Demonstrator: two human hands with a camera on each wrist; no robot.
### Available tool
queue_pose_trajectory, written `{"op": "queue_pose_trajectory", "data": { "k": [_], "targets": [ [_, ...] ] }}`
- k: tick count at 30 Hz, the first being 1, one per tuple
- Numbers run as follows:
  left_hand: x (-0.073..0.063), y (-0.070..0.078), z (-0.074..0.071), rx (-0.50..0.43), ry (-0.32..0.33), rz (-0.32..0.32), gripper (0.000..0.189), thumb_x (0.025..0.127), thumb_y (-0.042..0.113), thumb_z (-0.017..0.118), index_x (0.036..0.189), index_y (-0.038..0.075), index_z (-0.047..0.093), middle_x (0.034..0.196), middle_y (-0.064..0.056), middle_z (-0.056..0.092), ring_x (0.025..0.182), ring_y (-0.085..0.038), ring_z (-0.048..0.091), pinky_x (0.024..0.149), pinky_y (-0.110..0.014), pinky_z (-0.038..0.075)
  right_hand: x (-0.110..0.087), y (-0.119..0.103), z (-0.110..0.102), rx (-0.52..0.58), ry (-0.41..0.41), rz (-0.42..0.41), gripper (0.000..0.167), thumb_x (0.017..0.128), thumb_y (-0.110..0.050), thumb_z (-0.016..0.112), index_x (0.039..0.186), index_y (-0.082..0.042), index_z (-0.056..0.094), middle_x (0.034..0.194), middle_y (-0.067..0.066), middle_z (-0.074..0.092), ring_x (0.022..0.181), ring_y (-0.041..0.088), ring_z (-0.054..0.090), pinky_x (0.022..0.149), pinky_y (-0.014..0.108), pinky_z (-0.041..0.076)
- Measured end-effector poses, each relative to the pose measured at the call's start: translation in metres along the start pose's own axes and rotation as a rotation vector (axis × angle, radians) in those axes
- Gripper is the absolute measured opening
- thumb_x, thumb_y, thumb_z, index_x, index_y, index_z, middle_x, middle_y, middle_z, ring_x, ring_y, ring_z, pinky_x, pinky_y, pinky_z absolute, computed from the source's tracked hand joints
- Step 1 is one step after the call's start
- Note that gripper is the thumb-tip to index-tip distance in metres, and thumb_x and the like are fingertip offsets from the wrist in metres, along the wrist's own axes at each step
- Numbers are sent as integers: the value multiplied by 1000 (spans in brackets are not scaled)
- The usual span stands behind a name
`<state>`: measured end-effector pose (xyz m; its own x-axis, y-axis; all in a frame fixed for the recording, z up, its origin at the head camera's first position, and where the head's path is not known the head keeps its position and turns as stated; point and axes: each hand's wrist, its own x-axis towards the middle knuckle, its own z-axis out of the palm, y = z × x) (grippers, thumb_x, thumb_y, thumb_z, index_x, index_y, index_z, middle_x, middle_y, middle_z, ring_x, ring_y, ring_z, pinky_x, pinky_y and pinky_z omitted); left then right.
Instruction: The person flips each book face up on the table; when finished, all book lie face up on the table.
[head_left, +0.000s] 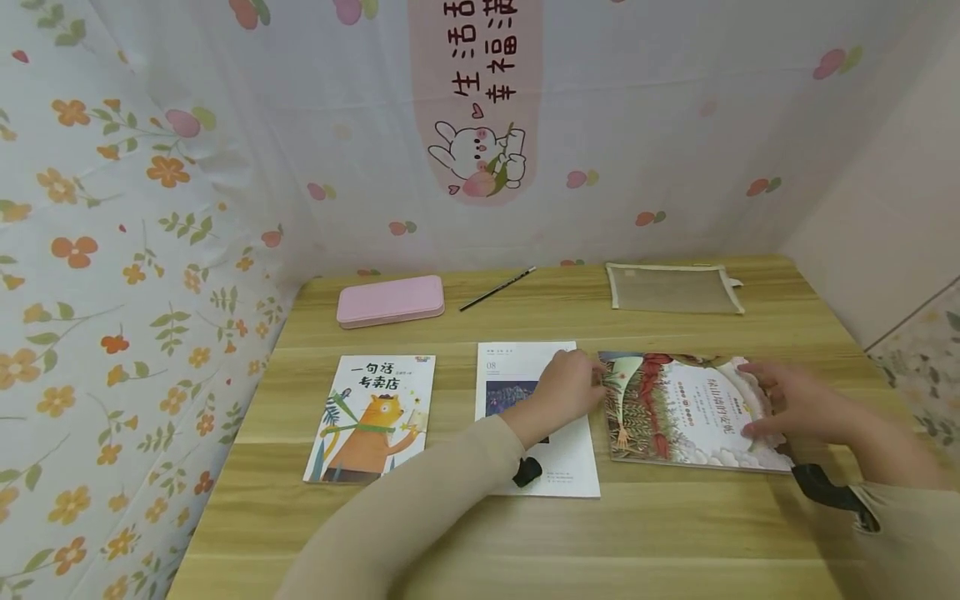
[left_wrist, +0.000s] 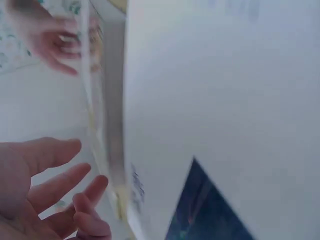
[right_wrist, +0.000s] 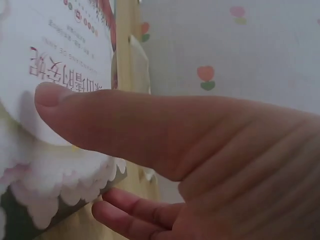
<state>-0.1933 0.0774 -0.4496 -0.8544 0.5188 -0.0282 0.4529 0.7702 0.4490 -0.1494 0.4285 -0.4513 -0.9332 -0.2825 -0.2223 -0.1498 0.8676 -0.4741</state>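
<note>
A picture book (head_left: 697,408) with a white, red and brown cover lies sideways on the right of the wooden table. My right hand (head_left: 806,404) is at its right end, thumb (right_wrist: 100,117) over the cover and other fingers spread beside the edge. In the head view, my left hand (head_left: 558,392) overlaps a white booklet (head_left: 566,467) in the middle, its fingertips close to the picture book's left edge. The left wrist view shows those fingers (left_wrist: 60,185) loosely bent with nothing between them. A cover with an orange bear marks another book (head_left: 378,425) at left.
At the back of the table (head_left: 517,542) lie a pink case (head_left: 390,301), a dark pencil (head_left: 497,290) and a beige mesh zip pouch (head_left: 675,289). A printed curtain (head_left: 360,150) hangs behind the table, and floral fabric (head_left: 112,333) covers the left side.
</note>
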Motion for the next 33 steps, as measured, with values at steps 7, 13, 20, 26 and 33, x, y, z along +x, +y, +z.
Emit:
{"op": "queue_pose_trajectory", "data": {
  "k": [7, 13, 20, 26, 33],
  "targets": [
    [28, -4, 3, 5, 4, -18, 38, 98, 26, 71, 135, 15, 69, 127, -1, 72, 124, -17, 64, 118, -32, 38, -22, -2, 14, 32, 4, -13, 110, 63, -26, 98, 148, 11, 37, 128, 44, 49, 106, 40, 57, 83, 40, 47],
    [35, -2, 8, 143, -87, 5, 51, 96, 37, 74, 143, 22, 62, 141, 2, 63, 134, -17, 56, 112, -30, 44, -29, -6, 22, -63, 19, 14, 125, 54, -35, 101, 149, 12, 35, 126, 41, 44, 106, 44, 53, 82, 47, 48],
    [33, 0, 8, 190, -98, -19, 49, 92, 47, 76, 136, 26, 68, 139, 5, 62, 125, -19, 57, 93, -28, 53, -33, 1, 22, -17, 57, 2, 115, 55, -27, 101, 147, 9, 41, 129, 44, 43, 112, 53, 50, 88, 61, 44],
    [26, -3, 6, 227, -79, -55, 51, 88, 55, 78, 132, 31, 69, 135, 7, 63, 118, -17, 56, 80, -27, 53, -21, 10, 13, -14, 36, -69, 108, 57, -27, 100, 146, 5, 47, 123, 32, 59, 105, 32, 59, 83, 37, 49],
    [18, -5, 3, 144, -109, -47, 45, 87, 46, 82, 127, 25, 73, 125, 4, 66, 113, -17, 58, 89, -25, 51, -9, 19, 0, 31, -44, -36, 107, 59, -32, 98, 149, -1, 48, 126, 24, 60, 99, 8, 53, 76, 23, 47]
  ]
}}
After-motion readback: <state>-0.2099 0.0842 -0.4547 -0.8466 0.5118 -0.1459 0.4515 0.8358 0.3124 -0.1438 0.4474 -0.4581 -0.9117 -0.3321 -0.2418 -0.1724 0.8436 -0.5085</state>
